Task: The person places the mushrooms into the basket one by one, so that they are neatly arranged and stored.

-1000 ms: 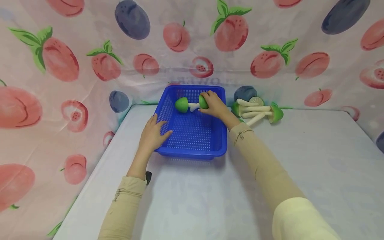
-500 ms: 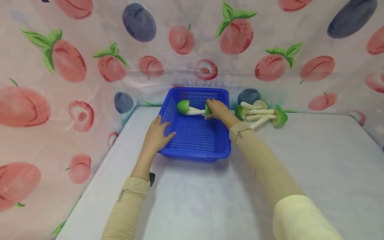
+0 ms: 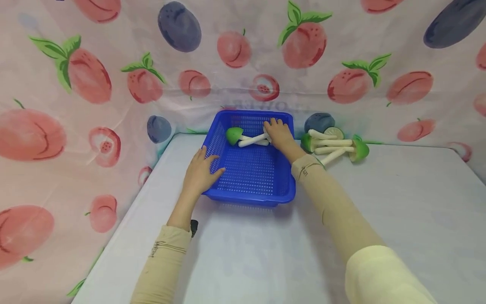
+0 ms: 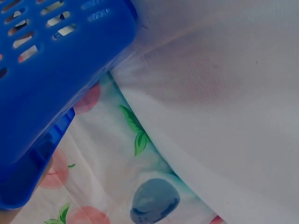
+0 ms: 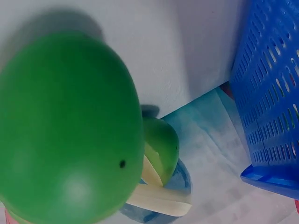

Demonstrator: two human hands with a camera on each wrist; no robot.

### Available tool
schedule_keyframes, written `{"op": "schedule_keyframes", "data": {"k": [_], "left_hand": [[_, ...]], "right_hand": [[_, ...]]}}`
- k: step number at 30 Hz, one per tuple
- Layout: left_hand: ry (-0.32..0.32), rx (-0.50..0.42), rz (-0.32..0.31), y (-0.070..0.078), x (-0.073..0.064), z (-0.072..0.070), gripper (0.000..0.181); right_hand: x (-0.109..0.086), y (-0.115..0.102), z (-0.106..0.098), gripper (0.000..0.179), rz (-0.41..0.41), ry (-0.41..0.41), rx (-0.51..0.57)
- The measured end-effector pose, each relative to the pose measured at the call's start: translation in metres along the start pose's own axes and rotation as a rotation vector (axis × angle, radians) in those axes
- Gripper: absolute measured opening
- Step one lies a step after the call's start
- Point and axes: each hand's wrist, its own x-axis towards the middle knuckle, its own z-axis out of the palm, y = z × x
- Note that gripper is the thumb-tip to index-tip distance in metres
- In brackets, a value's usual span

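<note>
Inside the blue plastic basket [image 3: 250,198], a green-capped toy mushroom [image 3: 234,136] lies near the back, its white stem pointing right. A second mushroom stem [image 3: 252,140] crosses it. That stem's right end runs under my right hand [image 3: 281,135], which holds it with bent fingers near the back right corner; its cap is hidden. My left hand [image 3: 199,173] rests on the basket's left rim, thumb and forefinger spread over the inside. In the left wrist view the basket's perforated wall [image 4: 70,51] shows, with a little of a finger [image 4: 46,171] beyond the rim.
Several more green-capped mushrooms [image 3: 334,145] lie in a pile right of the basket, close to the back. In the right wrist view a large green cap [image 5: 70,130] fills the left side. A fruit-print cloth [image 3: 235,48] hangs behind the white table [image 3: 398,211].
The mushroom under my right hand has turned: its cap, visible before, is now hidden and its stem slants across the other. My left hand has stayed on the rim.
</note>
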Motion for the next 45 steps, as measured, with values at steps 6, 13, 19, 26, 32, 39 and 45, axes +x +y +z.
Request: {"op": "schedule_keyframes", "data": {"k": [6, 13, 19, 26, 32, 39, 45], "left_hand": [[0.001, -0.001, -0.006, 0.001, -0.001, -0.003, 0.055], [-0.012, -0.002, -0.015, 0.002, -0.001, -0.001, 0.056], [-0.001, -0.001, -0.012, 0.000, -0.001, -0.001, 0.056], [-0.003, -0.001, -0.018, -0.002, -0.002, 0.000, 0.057], [-0.001, -0.012, -0.001, 0.002, 0.002, 0.004, 0.056], [-0.018, -0.015, -0.013, 0.004, 0.001, 0.003, 0.056], [-0.007, -0.017, -0.008, 0.002, 0.000, -0.001, 0.055]], "right_hand": [[-0.001, -0.001, -0.001, 0.058, 0.009, -0.030, 0.019], [-0.002, 0.000, 0.002, 0.063, 0.025, -0.074, -0.028], [-0.001, -0.003, 0.004, 0.074, -0.034, -0.117, -0.112], [0.002, 0.000, 0.005, 0.085, -0.042, -0.165, -0.047], [-0.003, 0.010, -0.004, 0.066, -0.005, -0.041, 0.258], [-0.024, 0.012, -0.019, 0.042, -0.065, 0.081, 0.443], [-0.035, 0.002, -0.036, 0.036, -0.168, 0.071, 0.368]]}}
